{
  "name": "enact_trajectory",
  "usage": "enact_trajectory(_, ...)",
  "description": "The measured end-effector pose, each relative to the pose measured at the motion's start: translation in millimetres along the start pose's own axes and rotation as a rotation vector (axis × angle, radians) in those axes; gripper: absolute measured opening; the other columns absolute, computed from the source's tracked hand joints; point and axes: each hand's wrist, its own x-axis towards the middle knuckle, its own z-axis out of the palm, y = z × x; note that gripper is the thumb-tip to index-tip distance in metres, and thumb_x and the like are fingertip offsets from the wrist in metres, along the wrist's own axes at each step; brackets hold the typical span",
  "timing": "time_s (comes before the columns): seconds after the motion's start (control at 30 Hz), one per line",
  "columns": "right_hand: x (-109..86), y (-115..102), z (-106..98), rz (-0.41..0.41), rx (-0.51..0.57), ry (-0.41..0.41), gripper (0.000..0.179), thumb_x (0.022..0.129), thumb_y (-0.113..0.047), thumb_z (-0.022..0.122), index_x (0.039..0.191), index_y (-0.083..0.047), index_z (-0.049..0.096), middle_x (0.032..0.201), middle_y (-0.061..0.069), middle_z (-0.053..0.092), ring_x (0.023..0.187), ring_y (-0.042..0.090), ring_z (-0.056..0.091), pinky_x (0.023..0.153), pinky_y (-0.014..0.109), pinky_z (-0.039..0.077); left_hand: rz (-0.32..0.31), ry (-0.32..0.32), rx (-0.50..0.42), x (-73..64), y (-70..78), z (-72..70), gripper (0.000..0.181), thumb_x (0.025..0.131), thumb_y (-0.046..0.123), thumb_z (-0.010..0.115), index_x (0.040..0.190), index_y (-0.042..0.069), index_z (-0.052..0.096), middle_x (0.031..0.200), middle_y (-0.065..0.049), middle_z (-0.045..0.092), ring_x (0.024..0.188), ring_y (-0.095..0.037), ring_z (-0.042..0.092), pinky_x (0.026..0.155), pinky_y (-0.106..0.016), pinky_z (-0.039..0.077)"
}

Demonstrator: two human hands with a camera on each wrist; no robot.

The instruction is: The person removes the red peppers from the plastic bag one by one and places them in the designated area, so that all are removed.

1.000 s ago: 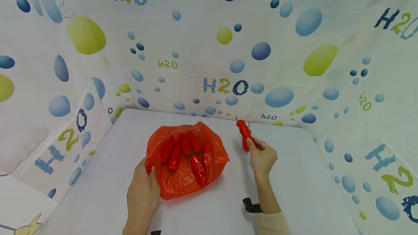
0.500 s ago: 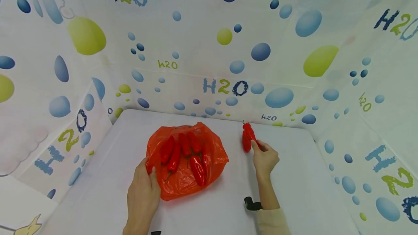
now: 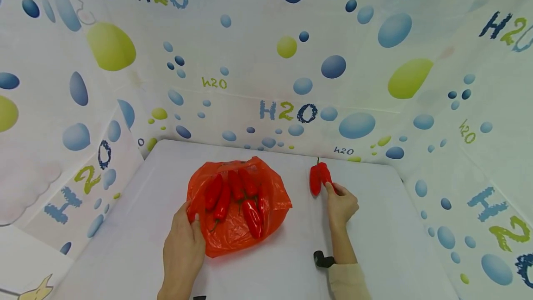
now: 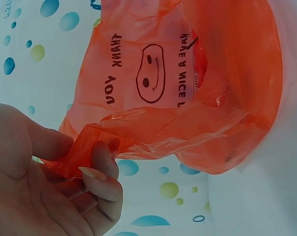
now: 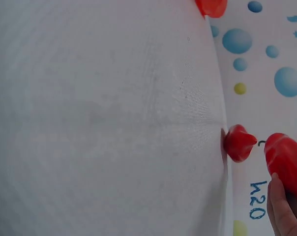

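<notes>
An orange-red plastic bag (image 3: 229,244) stands open-mouthed on the table, with several red chili peppers (image 3: 251,216) inside. Its left rim is pinched between the thumb and fingers of my left hand (image 3: 183,244); the left wrist view shows the bunched plastic of the bag (image 4: 153,128) in that grip. Right of the bag, my right hand (image 3: 341,203) holds a red chili pepper (image 3: 326,175) by its lower end. Another red pepper (image 3: 315,181) lies just left of the held one. In the right wrist view the held pepper (image 5: 284,162) appears apart from the lying pepper (image 5: 239,143).
The white table (image 3: 374,226) meets a patterned wall (image 3: 266,59) at its back edge, and side walls rise to left and right. A black strap piece (image 3: 323,259) sticks out from my right wrist.
My right hand has moved slightly right and toward me with its pepper, which has come away from overlapping the lying pepper. My left hand and the bag stay in place.
</notes>
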Motion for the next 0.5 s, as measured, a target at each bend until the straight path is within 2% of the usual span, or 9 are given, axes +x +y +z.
enact_trajectory(0.17,4.3,4,-1,0.025,0.002,0.008,0.028,0.094,-0.025,0.08,0.11,-0.002,0.081,0.105,0.019,0.078,0.099,0.033,0.071,0.081,0.032,0.054,0.002,0.007,0.0,-0.2,0.2,0.7,0.048,0.108,0.012,0.048,0.151,-0.007,0.039,0.14,-0.028,0.054,0.117,-0.05,0.062,0.093,-0.065,0.053)
enact_trajectory(0.27,7.8,6,-1,0.035,-0.002,0.014,0.028,0.093,-0.025,0.08,0.108,-0.002,0.081,0.104,0.021,0.077,0.1,0.034,0.071,0.088,0.044,0.055,0.002,0.008,0.003,-0.3,0.3,0.9,0.048,0.108,0.012,0.049,0.151,-0.007,0.038,0.14,-0.028,0.054,0.117,-0.05,0.062,0.093,-0.065,0.053)
enact_trajectory(0.5,14.3,16,1,0.054,-0.045,0.02,0.027,0.091,-0.024,0.081,0.103,0.0,0.082,0.101,0.022,0.077,0.102,0.038,0.07,0.094,0.054,0.051,0.021,0.023,0.001,-0.5,-0.4,1.5,0.046,0.108,0.011,0.049,0.15,-0.007,0.041,0.139,-0.028,0.055,0.115,-0.05,0.063,0.091,-0.066,0.054)
